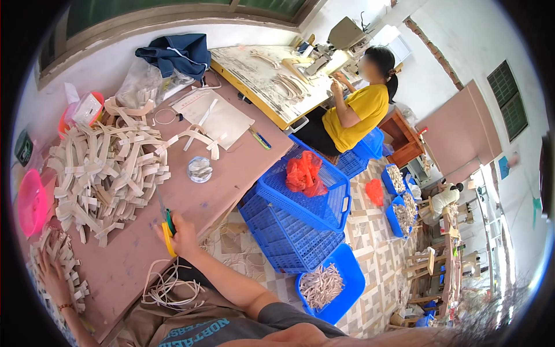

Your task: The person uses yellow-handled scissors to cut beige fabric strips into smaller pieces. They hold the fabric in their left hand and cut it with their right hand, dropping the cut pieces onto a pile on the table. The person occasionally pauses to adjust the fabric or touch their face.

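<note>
My right hand point(184, 236) is closed round the handles of a pair of scissors point(169, 232) with yellow and green grips. The scissor blades reach over the brown tabletop toward a big heap. My left hand point(53, 282) lies with spread fingers on a lower stack of beige strap pieces point(63, 248) at the near left edge of the table. Beyond it rises the large heap of beige, branched strap pieces point(107, 168). One branched piece point(199, 139) sticks out to the right of the heap. Thin pale cords point(167, 286) lie in a loose tangle across my lap.
Pink bowls point(33, 202) stand left of the heap. A round clear container point(199, 169), paper point(217, 118) and pens point(260, 137) lie on the brown table point(144, 272). Blue crates point(289, 231) stand right of it. A person in yellow point(358, 115) works at a sewing machine point(324, 61).
</note>
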Demonstrator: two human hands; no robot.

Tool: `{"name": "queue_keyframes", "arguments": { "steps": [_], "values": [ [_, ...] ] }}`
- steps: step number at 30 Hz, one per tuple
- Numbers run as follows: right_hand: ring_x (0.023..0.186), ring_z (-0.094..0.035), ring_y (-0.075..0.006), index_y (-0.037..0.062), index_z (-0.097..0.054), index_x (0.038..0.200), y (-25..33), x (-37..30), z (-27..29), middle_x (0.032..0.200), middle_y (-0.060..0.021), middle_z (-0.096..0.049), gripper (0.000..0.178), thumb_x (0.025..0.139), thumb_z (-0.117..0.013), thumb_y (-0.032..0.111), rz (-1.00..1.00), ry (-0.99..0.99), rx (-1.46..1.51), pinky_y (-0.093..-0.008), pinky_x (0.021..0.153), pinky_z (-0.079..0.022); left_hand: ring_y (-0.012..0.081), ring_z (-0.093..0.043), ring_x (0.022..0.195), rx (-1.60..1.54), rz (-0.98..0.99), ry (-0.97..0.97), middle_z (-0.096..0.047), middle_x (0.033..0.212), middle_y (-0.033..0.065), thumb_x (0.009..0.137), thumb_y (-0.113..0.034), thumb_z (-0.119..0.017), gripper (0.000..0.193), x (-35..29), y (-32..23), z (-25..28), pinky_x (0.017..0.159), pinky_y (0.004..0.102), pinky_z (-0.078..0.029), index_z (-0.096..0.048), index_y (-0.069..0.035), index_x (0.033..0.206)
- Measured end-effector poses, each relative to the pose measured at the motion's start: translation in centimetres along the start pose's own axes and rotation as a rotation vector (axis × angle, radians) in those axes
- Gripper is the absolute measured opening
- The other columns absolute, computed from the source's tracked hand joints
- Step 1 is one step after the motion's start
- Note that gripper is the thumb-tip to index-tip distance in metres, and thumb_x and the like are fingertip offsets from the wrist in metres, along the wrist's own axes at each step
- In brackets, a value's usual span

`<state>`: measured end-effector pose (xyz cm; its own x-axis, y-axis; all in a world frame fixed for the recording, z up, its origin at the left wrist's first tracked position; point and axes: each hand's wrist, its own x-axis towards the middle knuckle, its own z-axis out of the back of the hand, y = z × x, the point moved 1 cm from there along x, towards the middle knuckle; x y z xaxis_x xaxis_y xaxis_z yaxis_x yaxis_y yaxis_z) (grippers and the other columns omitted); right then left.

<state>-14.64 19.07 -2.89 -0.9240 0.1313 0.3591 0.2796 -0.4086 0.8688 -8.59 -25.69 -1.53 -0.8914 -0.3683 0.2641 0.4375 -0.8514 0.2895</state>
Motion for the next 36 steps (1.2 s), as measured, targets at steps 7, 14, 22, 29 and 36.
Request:
{"name": "queue_keyframes", "arguments": {
  "steps": [7,14,22,29,36],
  "values": [
    [0.052,-0.058,-0.0298,0.0031,-0.05,0.091,0.1,0.1,0.0,0.061,-0.0134,-0.054,0.032,0.077,-0.071,0.023,0.018,-0.007,0.028,-0.0343,0.048,-0.044,0.0322,-0.026,0.134,-0.05,-0.077,-0.128,-0.031,0.146,0.0052,0.095,-0.035,-0.039,0.047,0.3,1.5,-2.2,0.108,0.0424,-0.021,-0.037,-0.016,0.138],
    [0.053,-0.058,-0.0317,0.0032,-0.048,0.088,0.3,0.1,0.1,0.06,-0.0143,-0.054,0.032,0.077,-0.071,0.022,0.026,0.014,-0.011,-0.0351,0.048,-0.044,0.0288,-0.023,0.135,-0.087,-0.056,-0.106,-0.03,0.145,0.0089,0.094,-0.029,-0.042,0.048,0.2,1.1,-2.1,0.109,0.0408,-0.017,-0.034,-0.013,0.139],
    [0.052,-0.056,-0.0317,0.0029,-0.048,0.087,0.4,0.1,0.2,0.061,-0.0149,-0.053,0.032,0.077,-0.071,0.022,0.021,-0.002,0.006,-0.035,0.047,-0.043,0.0319,-0.026,0.134,-0.004,-0.046,-0.109,-0.031,0.145,0.006,0.095,-0.035,-0.038,0.048,0.1,1.1,-2.1,0.108,0.043,-0.02,-0.036,-0.016,0.138],
    [0.051,-0.056,-0.0301,0.0028,-0.049,0.087,-0.1,0.0,-0.1,0.061,-0.0145,-0.053,0.033,0.076,-0.072,0.023,0.01,0.002,0.01,-0.034,0.048,-0.043,0.0284,-0.023,0.135,-0.016,-0.099,-0.242,-0.031,0.146,0.0037,0.095,-0.033,-0.038,0.046,-0.1,1.2,-2.4,0.108,0.0425,-0.019,-0.037,-0.015,0.138],
    [0.052,-0.056,-0.0294,0.0035,-0.049,0.086,0.1,0.1,-0.1,0.061,-0.0137,-0.054,0.034,0.075,-0.073,0.025,-0.006,0.036,0.025,-0.0337,0.05,-0.044,0.0287,-0.024,0.135,-0.03,-0.084,-0.198,-0.03,0.146,0.0032,0.095,-0.028,-0.041,0.045,0.0,1.2,-2.0,0.109,0.0421,-0.018,-0.037,-0.015,0.138]
  ]
}}
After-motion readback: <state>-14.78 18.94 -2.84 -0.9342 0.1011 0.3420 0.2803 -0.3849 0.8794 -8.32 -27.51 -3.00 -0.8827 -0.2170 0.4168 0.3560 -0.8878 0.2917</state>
